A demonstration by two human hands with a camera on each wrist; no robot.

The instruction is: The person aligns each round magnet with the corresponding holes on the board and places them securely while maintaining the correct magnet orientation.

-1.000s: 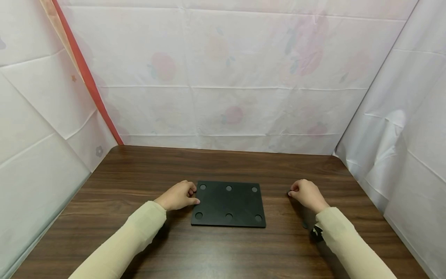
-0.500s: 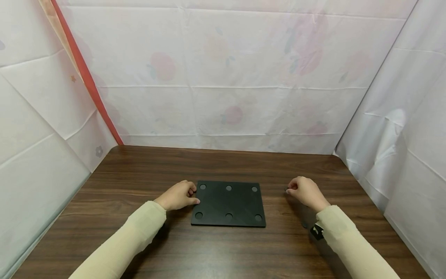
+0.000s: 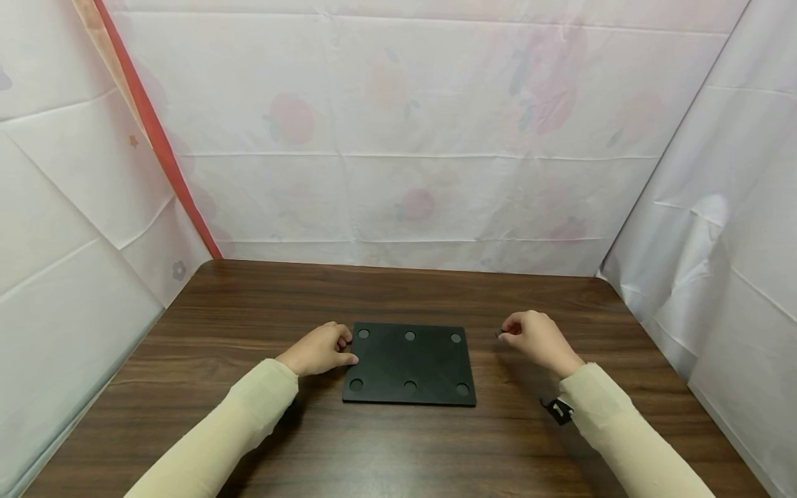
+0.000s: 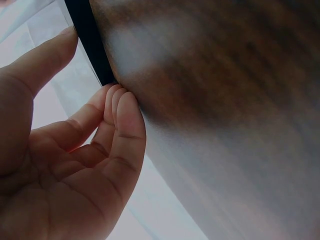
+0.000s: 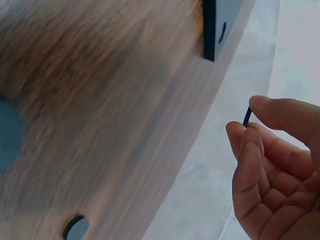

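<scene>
A flat black board (image 3: 407,363) with several round recesses along its front and back rows lies on the table. At its left edge is my left hand (image 3: 317,349); the thumb tip touches the edge, and bent fingertips rest against the side near a corner in the left wrist view. My right hand (image 3: 540,339) is raised to the right of the board. Between thumb and fingertips it pinches a thin dark disc (image 5: 247,116), seen nearly edge-on in the right wrist view. Whether any recess holds a disc, I cannot tell.
In the right wrist view a small black disc (image 5: 77,228) lies on the wooden table (image 3: 411,449), and a larger-looking dark round piece (image 5: 7,135) is cut off at the left. A black device (image 3: 558,410) sits at my right wrist. Patterned white sheets (image 3: 398,138) surround the table.
My right hand has moved left and slightly away from me, toward the board, with the disc still pinched. The left hand and the board have stayed put.
</scene>
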